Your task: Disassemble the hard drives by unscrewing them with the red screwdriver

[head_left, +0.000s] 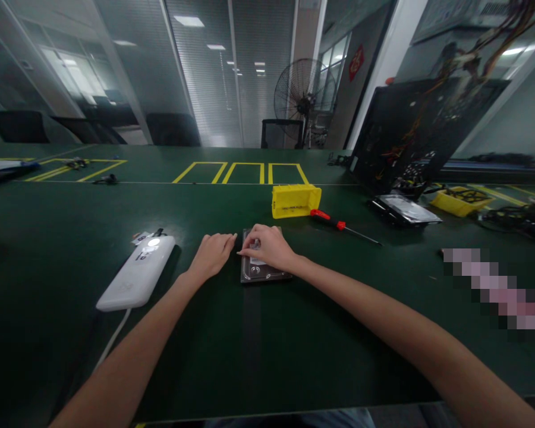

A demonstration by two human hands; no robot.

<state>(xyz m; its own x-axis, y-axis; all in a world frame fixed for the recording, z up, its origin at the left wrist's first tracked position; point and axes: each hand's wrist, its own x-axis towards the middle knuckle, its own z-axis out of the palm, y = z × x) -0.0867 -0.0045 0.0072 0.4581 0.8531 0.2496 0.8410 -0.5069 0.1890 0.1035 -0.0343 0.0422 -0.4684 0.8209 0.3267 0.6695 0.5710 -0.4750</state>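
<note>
A hard drive (267,273) lies flat on the green table, its metal edge toward me and part of its label showing. My right hand (270,245) is over it, covering much of its top. Thumb and fingers of that hand meet in a pinch at the drive's left edge; anything between them is too small to name. Just left of the drive, my left hand (211,255) rests on the table with its fingers curled and drawn together. What it holds, if anything, is hidden.
Behind the drive stands a yellow bin (296,201) on its side, with a red-and-black screwdriver (339,224) beside it. A white power bank (138,273) with a cable lies left. At right are another drive (403,211), a black computer case (405,131) and a yellow tray (459,202).
</note>
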